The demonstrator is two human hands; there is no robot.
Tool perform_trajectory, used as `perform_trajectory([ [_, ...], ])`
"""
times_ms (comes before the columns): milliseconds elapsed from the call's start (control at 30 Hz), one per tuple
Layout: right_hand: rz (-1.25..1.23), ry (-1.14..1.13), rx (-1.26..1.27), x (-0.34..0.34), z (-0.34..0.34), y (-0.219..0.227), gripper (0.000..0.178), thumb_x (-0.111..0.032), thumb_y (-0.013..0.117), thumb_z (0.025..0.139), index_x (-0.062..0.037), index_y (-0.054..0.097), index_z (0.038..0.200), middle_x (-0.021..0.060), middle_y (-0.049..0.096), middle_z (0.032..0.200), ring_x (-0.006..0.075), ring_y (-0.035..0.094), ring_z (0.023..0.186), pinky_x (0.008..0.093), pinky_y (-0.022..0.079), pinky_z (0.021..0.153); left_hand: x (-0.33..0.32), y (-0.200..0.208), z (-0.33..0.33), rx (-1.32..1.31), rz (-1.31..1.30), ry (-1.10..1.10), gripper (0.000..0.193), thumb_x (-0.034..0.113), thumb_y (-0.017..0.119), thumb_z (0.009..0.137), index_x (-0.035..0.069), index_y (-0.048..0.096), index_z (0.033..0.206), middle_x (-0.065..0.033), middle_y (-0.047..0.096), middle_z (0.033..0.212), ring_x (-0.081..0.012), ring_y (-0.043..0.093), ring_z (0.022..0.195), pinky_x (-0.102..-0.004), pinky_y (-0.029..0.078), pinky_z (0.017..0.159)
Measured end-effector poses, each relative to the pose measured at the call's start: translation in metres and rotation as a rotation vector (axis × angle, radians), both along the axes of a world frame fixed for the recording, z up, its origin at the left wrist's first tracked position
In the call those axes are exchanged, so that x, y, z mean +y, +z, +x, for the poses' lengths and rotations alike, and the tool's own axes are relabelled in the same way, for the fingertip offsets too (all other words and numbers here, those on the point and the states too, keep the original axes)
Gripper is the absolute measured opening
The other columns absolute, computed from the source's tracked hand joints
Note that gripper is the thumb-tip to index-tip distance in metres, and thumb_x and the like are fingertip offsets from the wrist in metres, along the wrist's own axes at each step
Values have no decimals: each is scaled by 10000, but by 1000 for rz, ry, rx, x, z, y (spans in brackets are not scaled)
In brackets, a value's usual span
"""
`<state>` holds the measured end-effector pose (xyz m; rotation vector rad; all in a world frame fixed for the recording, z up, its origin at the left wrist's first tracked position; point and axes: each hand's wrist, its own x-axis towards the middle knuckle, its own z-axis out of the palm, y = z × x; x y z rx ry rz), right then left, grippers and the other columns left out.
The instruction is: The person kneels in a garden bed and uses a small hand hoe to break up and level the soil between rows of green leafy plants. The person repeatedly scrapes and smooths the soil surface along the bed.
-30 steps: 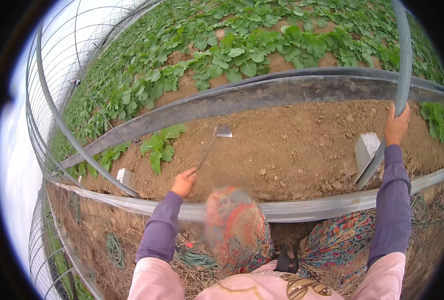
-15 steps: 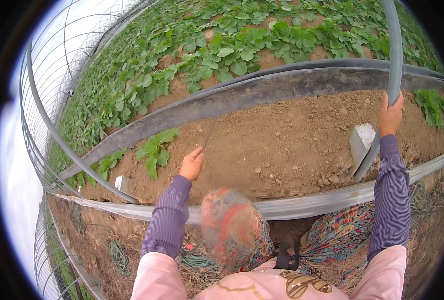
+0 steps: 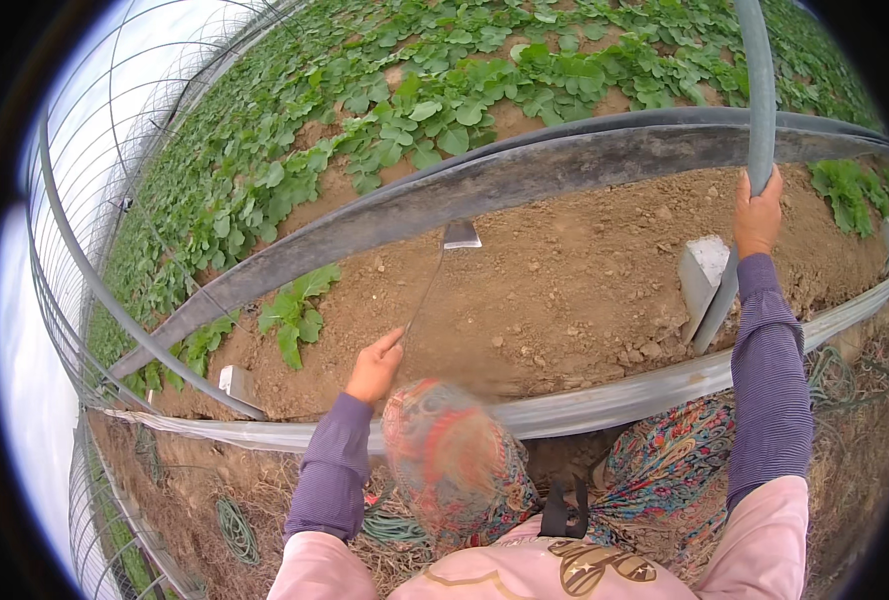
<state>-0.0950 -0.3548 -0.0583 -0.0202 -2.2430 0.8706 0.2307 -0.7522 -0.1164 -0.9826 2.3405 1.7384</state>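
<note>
My left hand (image 3: 374, 368) is closed round the handle of a small hand hoe. Its flat metal blade (image 3: 461, 235) shows at the far end of a thin shaft, close to the lower edge of the dark plastic sheet (image 3: 554, 178). Bare brown soil (image 3: 564, 285) lies below the blade. At the right, my right hand (image 3: 757, 212) is wrapped round a grey pipe (image 3: 760, 110) that rises past the top of the view. Beside the pipe's foot stands a pale concrete block (image 3: 702, 275).
Leafy green plants (image 3: 454, 105) fill the ground beyond the sheet. A whitish plastic strip (image 3: 604, 402) runs between me and the soil. Another pipe (image 3: 99, 265) arches at the left, near a second block (image 3: 234, 382). Coiled green cord (image 3: 236, 530) lies on dry straw.
The hoe's blade has come into sight by the dark sheet as my left hand shifted slightly down and left. My right hand still grips the pipe; the whole view has moved a little.
</note>
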Motion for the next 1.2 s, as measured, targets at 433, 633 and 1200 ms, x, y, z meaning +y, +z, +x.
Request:
perform_trajectory([
  [433,-19,-8,31,-5,1,2,469,-345,481,760,-76,346,1121,181,509,961,345,512,828,395,406,689,9,3,-14,19,-21,-294,343,149,436,793,26,443,1113,46,452,640,-49,381,525,-198,340,486],
  [633,-19,11,28,-3,2,1,463,-339,482,760,-76,348,1117,179,509,956,342,515,817,394,409,679,27,39,-42,-68,27,-230,353,155,439,796,44,430,1130,64,391,580,-26,326,467,-176,280,418],
  [1200,-9,10,82,1,0,0,459,-315,503,748,-63,353,1101,184,509,952,346,516,808,395,418,663,-24,45,54,-264,170,-329,339,121,441,795,63,438,1130,41,485,646,-29,367,459,-171,318,399],
])
